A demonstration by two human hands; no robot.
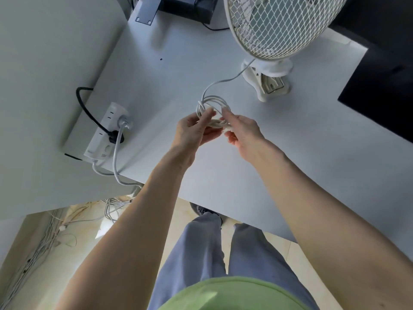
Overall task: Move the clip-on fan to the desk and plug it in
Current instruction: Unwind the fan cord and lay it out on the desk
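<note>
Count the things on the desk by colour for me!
White: 3, the fan, its cord, the power strip
Black: 2, the cable plugged into the strip, the box at the back
Total: 5

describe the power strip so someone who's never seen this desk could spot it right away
Start at the white desk and go to its left edge, away from the fan. The power strip lies there, a long white bar. Unlike the loose cords nearby, it has sockets, with a black plug and a white plug in it.
</note>
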